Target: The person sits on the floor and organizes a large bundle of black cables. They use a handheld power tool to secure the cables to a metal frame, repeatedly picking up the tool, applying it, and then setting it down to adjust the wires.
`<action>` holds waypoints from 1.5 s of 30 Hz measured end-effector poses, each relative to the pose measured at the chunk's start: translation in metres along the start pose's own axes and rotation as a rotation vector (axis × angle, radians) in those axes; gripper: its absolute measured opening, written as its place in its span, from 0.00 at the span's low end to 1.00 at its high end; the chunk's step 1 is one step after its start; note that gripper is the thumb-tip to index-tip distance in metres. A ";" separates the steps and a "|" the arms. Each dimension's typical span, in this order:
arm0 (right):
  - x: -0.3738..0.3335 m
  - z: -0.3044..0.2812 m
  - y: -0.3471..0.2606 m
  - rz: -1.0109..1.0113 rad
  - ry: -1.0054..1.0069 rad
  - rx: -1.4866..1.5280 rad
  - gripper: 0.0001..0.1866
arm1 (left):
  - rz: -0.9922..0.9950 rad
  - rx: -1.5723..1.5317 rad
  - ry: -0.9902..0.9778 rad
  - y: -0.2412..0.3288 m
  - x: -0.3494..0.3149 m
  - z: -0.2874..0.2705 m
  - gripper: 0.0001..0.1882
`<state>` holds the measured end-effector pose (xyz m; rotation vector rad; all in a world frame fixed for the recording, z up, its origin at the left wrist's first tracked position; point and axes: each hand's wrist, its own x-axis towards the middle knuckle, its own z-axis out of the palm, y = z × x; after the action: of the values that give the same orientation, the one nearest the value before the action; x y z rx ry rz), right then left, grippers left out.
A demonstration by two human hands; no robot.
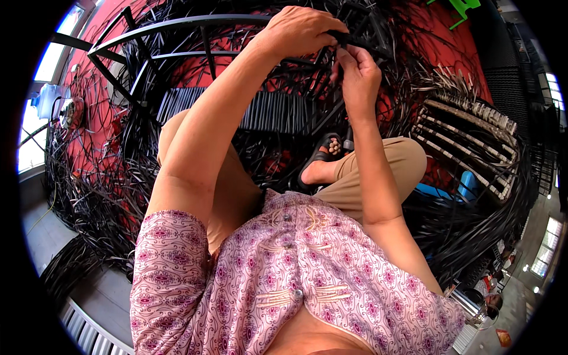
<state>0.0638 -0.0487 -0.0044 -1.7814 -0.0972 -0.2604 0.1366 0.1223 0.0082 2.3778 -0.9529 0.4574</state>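
Observation:
Both of my hands meet at the upper middle, beside a corner of a black metal furniture frame [195, 22]. My left hand [300, 32] reaches over the frame's curved rail, with its fingers pinched on a black flat strip [355, 42]. Just below and to the right, my right hand [361, 76] has thumb and fingers closed on the same strip, close to the left fingertips. The exact grip is partly hidden by the fingers. Below my hands, a panel of closely wrapped black strips [275, 112] spans the lower frame, partly covered by my left forearm.
Loose black strips [89, 183] lie heaped over the red floor covering [97, 139] all around. A brown-and-white striped woven piece [467, 131] and a blue object [467, 184] are at the right. A green plastic chair [461, 10] stands far right; a fan [72, 112] is far left.

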 end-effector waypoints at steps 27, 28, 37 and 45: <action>0.059 -0.217 -0.115 -0.040 -0.402 0.111 0.25 | 0.000 -0.009 -0.004 0.015 0.000 -0.001 0.17; 0.078 -0.238 -0.122 -0.104 -0.373 0.099 0.25 | 0.012 -0.027 -0.006 0.014 0.001 0.001 0.17; 0.114 -0.313 -0.038 -0.146 -0.054 -1.203 0.24 | -0.117 -0.143 -0.074 0.030 0.009 -0.024 0.17; -0.045 -0.463 -0.045 0.021 0.856 -1.140 0.10 | -0.296 -0.278 -0.138 0.039 0.017 -0.015 0.18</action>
<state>-0.0459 -0.4843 0.1226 -2.5897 0.8315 -1.2127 0.1190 0.0987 0.0423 2.2630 -0.6562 0.0448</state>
